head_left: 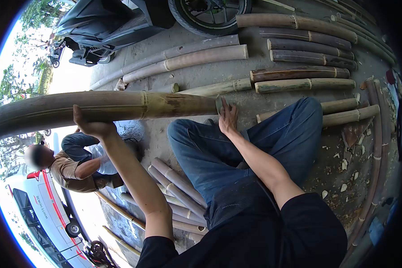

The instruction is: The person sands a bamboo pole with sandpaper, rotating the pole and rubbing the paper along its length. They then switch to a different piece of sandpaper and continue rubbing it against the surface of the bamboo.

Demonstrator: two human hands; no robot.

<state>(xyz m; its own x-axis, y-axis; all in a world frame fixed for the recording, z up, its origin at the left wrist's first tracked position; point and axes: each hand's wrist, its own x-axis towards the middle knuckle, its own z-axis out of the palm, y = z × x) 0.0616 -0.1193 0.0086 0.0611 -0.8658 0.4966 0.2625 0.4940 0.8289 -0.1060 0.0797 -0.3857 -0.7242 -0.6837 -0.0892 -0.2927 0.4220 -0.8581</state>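
A thick brown bamboo pole stretches across the left and middle of the head view, raised above the ground, its wider end at far left. Underneath it, my left hand supports the pole with the thumb up along the near side. My right hand is at the narrower end, by my bent knees, fingers curled against it. A grey-green patch shows at that end beside the fingers; I cannot tell whether it is the cut rim or a separate pad.
Cut bamboo lengths lie in rows ahead and to the right. More poles are stacked at my left. A scooter stands at the back. A seated person is at left, with a white bus behind. Wood chips litter the ground.
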